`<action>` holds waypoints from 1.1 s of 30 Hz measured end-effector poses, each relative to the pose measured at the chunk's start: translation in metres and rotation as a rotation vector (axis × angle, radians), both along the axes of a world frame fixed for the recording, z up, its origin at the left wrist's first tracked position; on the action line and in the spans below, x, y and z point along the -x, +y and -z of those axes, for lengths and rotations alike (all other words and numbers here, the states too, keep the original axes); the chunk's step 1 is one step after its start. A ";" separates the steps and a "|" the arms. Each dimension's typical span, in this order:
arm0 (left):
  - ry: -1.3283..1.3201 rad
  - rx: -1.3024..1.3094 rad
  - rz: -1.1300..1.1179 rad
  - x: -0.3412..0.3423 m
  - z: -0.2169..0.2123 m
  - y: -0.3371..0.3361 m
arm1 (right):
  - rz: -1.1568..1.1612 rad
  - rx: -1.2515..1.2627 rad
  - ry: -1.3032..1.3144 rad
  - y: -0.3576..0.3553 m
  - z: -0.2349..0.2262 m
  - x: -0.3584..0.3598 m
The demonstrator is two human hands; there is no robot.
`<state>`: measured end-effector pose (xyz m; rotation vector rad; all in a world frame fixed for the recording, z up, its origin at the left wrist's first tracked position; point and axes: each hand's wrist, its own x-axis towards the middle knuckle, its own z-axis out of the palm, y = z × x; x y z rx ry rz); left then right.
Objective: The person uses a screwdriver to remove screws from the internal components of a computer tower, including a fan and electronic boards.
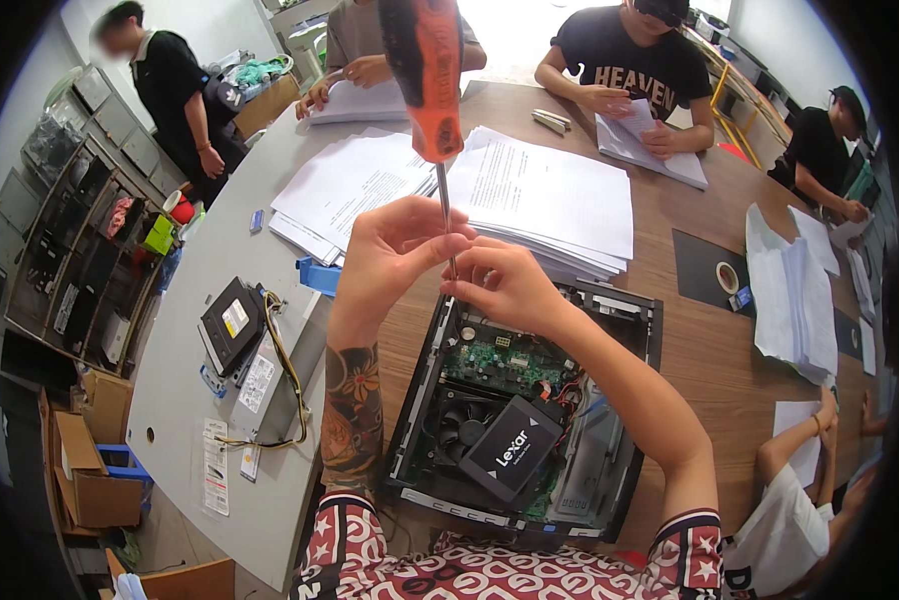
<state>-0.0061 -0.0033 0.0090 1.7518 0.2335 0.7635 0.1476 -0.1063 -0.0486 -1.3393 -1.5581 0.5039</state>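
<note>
An upright screwdriver (436,95) with an orange and black handle rises in front of me, its thin shaft pointing down. My left hand (395,250) is closed around the shaft with thumb and fingers. Beside it, my right hand (500,283) pinches at the shaft's lower tip; anything small between its fingers is hidden. Below both hands lies an opened computer case (653,345) with a green circuit board (492,358) and a black cooling fan (460,425). A black solid-state drive (512,450) rests loosely on top, over part of the fan.
Left of the case lie a metal power supply (268,378) with cables and a black optical drive (232,318). Paper stacks (540,195) stand beyond my hands. A tape roll (727,276) sits at right. Other people handle papers around the table; one person (175,100) stands at far left.
</note>
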 end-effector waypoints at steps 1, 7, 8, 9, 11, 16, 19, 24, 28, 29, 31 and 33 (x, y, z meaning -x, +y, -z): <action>-0.011 0.041 0.011 -0.001 -0.005 -0.003 | 0.002 0.000 -0.003 0.000 0.001 0.000; -0.023 0.084 0.055 0.001 -0.002 -0.002 | -0.010 -0.007 0.066 0.001 0.002 0.001; -0.024 0.072 0.042 0.000 0.000 -0.001 | -0.009 -0.002 0.062 0.001 0.002 0.000; -0.023 0.072 0.043 -0.001 0.002 0.001 | -0.008 -0.002 0.063 0.001 0.003 0.000; -0.011 -0.009 -0.007 -0.001 0.007 0.004 | -0.020 -0.033 0.054 0.001 0.004 0.000; 0.010 -0.081 0.016 0.009 -0.018 0.004 | -0.042 -0.125 -0.008 0.004 0.008 0.000; 0.144 -0.169 0.022 0.020 -0.043 0.015 | -0.059 -0.170 -0.050 0.005 0.008 0.002; -0.021 0.118 -0.206 0.016 -0.054 -0.017 | -0.012 -0.185 -0.085 0.005 0.009 -0.002; -0.163 0.226 -0.386 0.009 -0.025 -0.052 | -0.013 -0.190 -0.080 0.010 0.012 -0.007; -0.203 0.230 -0.423 0.004 -0.018 -0.055 | -0.004 -0.182 -0.087 0.009 0.011 -0.006; -0.239 0.244 -0.428 -0.005 -0.005 -0.055 | -0.009 -0.182 -0.086 0.008 0.010 -0.004; -0.256 0.251 -0.405 -0.010 0.002 -0.050 | -0.004 -0.186 -0.083 0.008 0.010 -0.001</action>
